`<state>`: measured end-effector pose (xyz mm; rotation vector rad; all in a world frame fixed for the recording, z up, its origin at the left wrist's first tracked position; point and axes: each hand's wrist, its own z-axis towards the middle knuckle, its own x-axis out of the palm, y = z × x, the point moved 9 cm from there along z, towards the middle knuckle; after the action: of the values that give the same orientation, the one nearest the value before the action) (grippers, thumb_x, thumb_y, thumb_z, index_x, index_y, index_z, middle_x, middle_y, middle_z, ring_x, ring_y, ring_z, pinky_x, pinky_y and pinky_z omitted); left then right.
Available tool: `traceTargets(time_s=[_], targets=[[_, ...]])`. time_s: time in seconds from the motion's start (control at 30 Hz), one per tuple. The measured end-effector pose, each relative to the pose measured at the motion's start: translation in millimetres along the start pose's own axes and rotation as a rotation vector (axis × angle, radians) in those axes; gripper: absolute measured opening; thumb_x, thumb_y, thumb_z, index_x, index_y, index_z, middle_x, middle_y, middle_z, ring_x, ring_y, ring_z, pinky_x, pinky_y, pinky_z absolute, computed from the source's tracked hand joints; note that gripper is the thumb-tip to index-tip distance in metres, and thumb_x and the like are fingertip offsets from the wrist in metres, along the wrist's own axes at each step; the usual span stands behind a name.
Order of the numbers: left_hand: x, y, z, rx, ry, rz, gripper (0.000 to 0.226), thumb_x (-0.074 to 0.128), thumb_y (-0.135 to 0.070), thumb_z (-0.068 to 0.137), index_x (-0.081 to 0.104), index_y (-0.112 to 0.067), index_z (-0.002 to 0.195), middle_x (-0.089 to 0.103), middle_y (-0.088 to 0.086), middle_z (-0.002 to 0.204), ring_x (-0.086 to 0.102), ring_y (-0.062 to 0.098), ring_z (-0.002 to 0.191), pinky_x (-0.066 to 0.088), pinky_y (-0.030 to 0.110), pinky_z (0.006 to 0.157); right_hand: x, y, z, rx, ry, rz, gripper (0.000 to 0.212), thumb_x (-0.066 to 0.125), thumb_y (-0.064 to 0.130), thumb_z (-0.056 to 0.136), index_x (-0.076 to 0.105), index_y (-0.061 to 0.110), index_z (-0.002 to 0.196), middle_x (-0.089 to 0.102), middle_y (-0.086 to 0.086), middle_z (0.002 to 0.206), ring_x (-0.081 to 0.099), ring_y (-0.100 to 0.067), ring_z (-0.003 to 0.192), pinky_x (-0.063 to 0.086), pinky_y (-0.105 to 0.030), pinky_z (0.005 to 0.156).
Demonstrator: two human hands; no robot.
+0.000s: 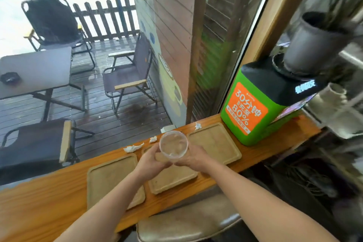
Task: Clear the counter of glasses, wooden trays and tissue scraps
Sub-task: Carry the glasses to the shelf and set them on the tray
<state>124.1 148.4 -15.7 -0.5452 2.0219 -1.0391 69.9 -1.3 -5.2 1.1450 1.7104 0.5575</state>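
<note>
Left hand (151, 160) and right hand (193, 158) are curled round a clear glass (173, 144), which is held upright above the middle tray (172, 180) on the counter (49, 202). A second tray (110, 179) is laid left of the middle tray, a third tray (216, 141) right of it. Tissue scraps (133, 147) are scattered beyond the middle tray.

One wide-angle view, worn on the person's head, looks forward and steeply down at the wooden counter (49, 202). It is near enough that the left forearm (110, 198) and right forearm (245, 186) reach in from the bottom edge. The counter crosses the lower frame diagonally. The outdoor deck (117, 127) fills the upper left, bowed by the lens.
</note>
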Motion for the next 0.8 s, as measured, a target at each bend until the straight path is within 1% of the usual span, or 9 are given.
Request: traceTargets(time_s=[0.07, 0.17, 0.27, 0.33, 0.43, 0.53, 0.6, 0.67, 0.8], targets=[[2.3, -27.1, -3.8, 0.065, 0.056, 0.006, 0.060, 0.084, -0.025, 0.074, 0.053, -0.036, 0.124, 0.061, -0.015, 0.114, 0.064, 0.017, 0.097, 0.056, 0.043, 0.085, -19.2, 5.2, -21.1, 0.027, -0.058, 0.026, 0.055, 0.084, 0.040, 0.064, 0.052, 0.051, 0.107, 0.056, 0.029, 0.099, 0.054, 0.002, 0.094, 0.039, -0.011, 0.068], [12.8, -69.5, -11.0, 0.169, 0.161, 0.008, 0.057, 0.085, -0.029, 0.072, 0.054, -0.042, 0.118, 0.064, -0.014, 0.109, 0.064, 0.012, 0.091, 0.055, 0.031, 0.074, -47.4, 10.1, -52.0, 0.069, -0.141, 0.048, 0.056, 0.084, 0.039, 0.065, 0.058, 0.042, 0.114, 0.064, 0.017, 0.101, 0.060, -0.006, 0.093, 0.047, -0.022, 0.071], [34.4, -111.8, -19.2, 0.266, 0.300, 0.011, 0.063, 0.085, -0.038, 0.064, 0.060, -0.028, 0.121, 0.068, 0.002, 0.102, 0.062, 0.017, 0.083, 0.051, 0.035, 0.073, -79.1, 11.3, -87.8, 0.081, -0.211, 0.040, 0.045, 0.083, 0.033, 0.068, 0.061, 0.038, 0.108, 0.069, 0.010, 0.102, 0.064, -0.009, 0.092, 0.051, -0.025, 0.068], [49.2, -139.3, -21.7, 0.317, 0.350, 0.037, 0.062, 0.085, -0.038, 0.062, 0.062, -0.025, 0.118, 0.069, 0.007, 0.100, 0.063, 0.020, 0.082, 0.053, 0.037, 0.071, -103.3, 10.7, -112.1, 0.062, -0.270, 0.042, 0.041, 0.082, 0.028, 0.070, 0.065, 0.033, 0.107, 0.071, 0.005, 0.100, 0.065, -0.007, 0.084, 0.051, -0.021, 0.058], [78.7, -178.4, -25.3, 0.374, 0.410, 0.074, 0.054, 0.085, -0.025, 0.069, 0.062, -0.035, 0.117, 0.068, 0.007, 0.104, 0.070, 0.023, 0.082, 0.059, 0.039, 0.068, -138.5, 2.7, -151.4, 0.063, -0.336, 0.073, 0.040, 0.083, 0.023, 0.074, 0.063, 0.036, 0.106, 0.066, 0.014, 0.088, 0.062, 0.003, 0.066, 0.043, -0.010, 0.046], [112.4, -215.5, -32.7, 0.418, 0.425, 0.098, 0.050, 0.084, -0.042, 0.060, 0.062, -0.056, 0.102, 0.068, -0.004, 0.102, 0.071, 0.016, 0.073, 0.052, 0.025, 0.054, -173.5, -14.9, -192.2, 0.062, -0.396, 0.108, 0.037, 0.083, 0.023, 0.075, 0.061, 0.039, 0.100, 0.065, 0.014, 0.085, 0.061, -0.001, 0.067, 0.045, -0.012, 0.047], [141.0, -238.6, -41.8, 0.448, 0.438, 0.127, 0.045, 0.084, -0.045, 0.059, 0.065, -0.053, 0.099, 0.069, -0.007, 0.103, 0.071, 0.017, 0.071, 0.052, 0.025, 0.052, -194.3, -33.1, -220.0, 0.059, -0.436, 0.134, 0.036, 0.083, 0.026, 0.075, 0.057, 0.043, 0.094, 0.066, 0.011, 0.086, 0.062, -0.009, 0.071, 0.048, -0.017, 0.048], [176.2, -261.0, -55.2, 0.475, 0.464, 0.156, 0.047, 0.087, -0.031, 0.068, 0.064, -0.048, 0.105, 0.068, -0.004, 0.110, 0.067, 0.013, 0.071, 0.050, 0.023, 0.054, -212.1, -58.9, -249.4, 0.080, -0.470, 0.156, 0.037, 0.083, 0.029, 0.074, 0.055, 0.043, 0.094, 0.068, 0.005, 0.091, 0.063, -0.012, 0.072, 0.052, -0.025, 0.053], [263.0, -299.6, -86.6, 0.543, 0.526, 0.227, 0.048, 0.085, -0.022, 0.072, 0.066, -0.021, 0.116, 0.069, 0.005, 0.112, 0.065, 0.011, 0.077, 0.055, 0.030, 0.066, -249.2, -120.5, -314.1, 0.135, -0.530, 0.179, 0.051, 0.083, 0.028, 0.076, 0.054, 0.031, 0.118, 0.069, 0.003, 0.100, 0.065, -0.012, 0.072, 0.054, -0.030, 0.059]])
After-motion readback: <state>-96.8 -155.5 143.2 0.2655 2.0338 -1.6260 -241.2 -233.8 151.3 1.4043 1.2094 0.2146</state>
